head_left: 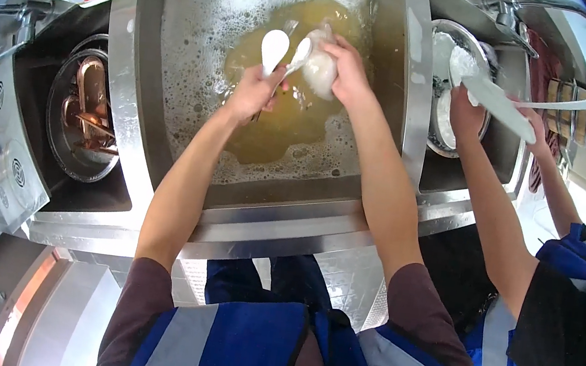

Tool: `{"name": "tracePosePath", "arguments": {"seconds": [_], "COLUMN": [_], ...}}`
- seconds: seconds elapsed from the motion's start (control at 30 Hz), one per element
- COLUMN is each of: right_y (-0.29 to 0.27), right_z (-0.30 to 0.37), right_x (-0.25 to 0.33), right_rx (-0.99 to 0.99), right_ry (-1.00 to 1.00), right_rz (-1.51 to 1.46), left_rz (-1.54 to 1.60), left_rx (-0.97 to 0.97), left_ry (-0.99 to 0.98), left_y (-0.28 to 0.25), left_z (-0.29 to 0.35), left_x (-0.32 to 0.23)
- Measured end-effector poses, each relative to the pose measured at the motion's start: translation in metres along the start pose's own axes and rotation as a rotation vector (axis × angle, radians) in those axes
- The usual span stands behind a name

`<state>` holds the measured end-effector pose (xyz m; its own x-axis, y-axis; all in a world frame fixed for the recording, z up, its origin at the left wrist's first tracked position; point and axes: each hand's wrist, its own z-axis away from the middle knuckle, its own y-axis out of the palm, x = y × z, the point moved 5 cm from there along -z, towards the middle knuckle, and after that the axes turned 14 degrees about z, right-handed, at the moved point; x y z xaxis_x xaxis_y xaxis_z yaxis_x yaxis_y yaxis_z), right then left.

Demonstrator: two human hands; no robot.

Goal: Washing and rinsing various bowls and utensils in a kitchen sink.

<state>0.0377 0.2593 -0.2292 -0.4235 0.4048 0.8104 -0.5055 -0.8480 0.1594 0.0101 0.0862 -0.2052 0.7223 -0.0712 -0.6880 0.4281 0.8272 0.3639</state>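
L hand gripping white spoons over sudsy water in ctr sink; R hand, fingers curled round whitish wad beside them; washing apparently in progress, spoons not yet set down, rinse prob outstanding; qty done or left can't be told.

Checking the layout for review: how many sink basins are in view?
3: the left basin, holding a round bowl; the middle basin, holding sudsy water; and the right basin beside it. Others could lie outside the frame.
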Motion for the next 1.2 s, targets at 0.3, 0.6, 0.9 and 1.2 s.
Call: {"name": "tracePosePath", "arguments": {"seconds": [0.3, 0.6, 0.9, 1.2], "right_y": [0.022, 0.037, 0.045, -0.015], "right_z": [0.010, 0.017, 0.033, 0.021], "right_x": [-0.015, -0.040, -0.040, 0.034], "right_rx": [-0.016, -0.068, -0.046, -0.477], "right_ry": [0.203, 0.236, 0.187, -0.458], "right_rz": [-0.064, -0.204, -0.034, 0.062], "left_rz": [0.086, -0.075, 0.115, -0.642], "left_rx": [0.029, -0.057, 0.058, 0.055], "left_ry": [0.027, 0.253, 0.094, 0.378], "left_y": [0.001, -0.004, 0.000, 0.017], "left_z": [0.000, -0.011, -0.008, -0.006], "left_x": [-0.006, -0.004, -0.003, 0.005]}}
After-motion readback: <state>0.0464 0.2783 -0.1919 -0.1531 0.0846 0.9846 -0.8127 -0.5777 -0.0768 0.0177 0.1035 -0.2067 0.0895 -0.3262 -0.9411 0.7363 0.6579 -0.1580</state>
